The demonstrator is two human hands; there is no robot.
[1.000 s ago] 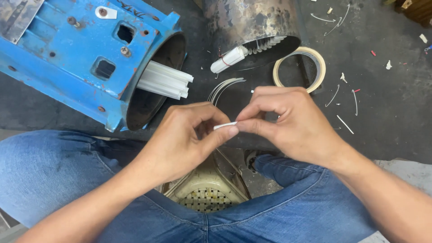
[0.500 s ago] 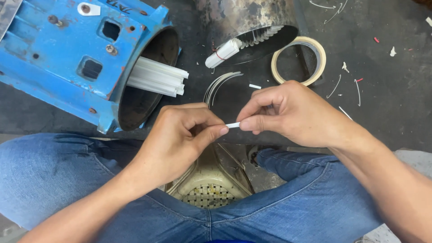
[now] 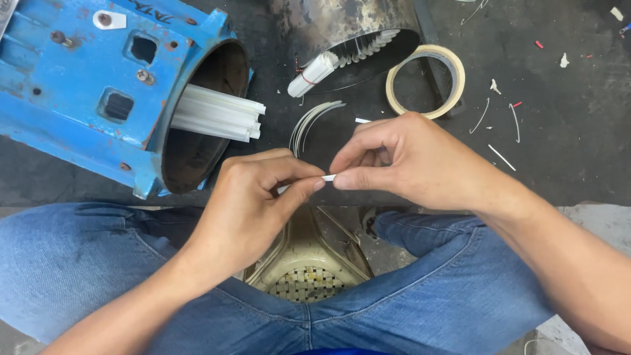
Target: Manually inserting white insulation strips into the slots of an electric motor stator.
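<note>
My left hand (image 3: 253, 207) and my right hand (image 3: 411, 161) meet over my lap, fingertips pinched together on a short white strip (image 3: 327, 178). Each hand grips one end, and only a small piece of the strip shows between the fingers. Just beyond the hands stands a blue motor housing (image 3: 98, 85) lying on its side, with a bundle of white strips (image 3: 217, 113) sticking out of its open end. A few thin curved white strips (image 3: 312, 118) lie on the dark floor behind my fingers.
A roll of tape (image 3: 426, 80) lies flat at the upper right beside a dark metal cylinder (image 3: 345, 29) with a rolled white bundle (image 3: 314, 73) at its mouth. Small white and red scraps (image 3: 503, 118) dot the floor. A beige perforated cover (image 3: 307, 266) sits between my knees.
The view has shifted a little, so the housing and tape sit higher in frame. Both hands keep pinching the white strip, now slightly lower and with the fingertips closer together.
</note>
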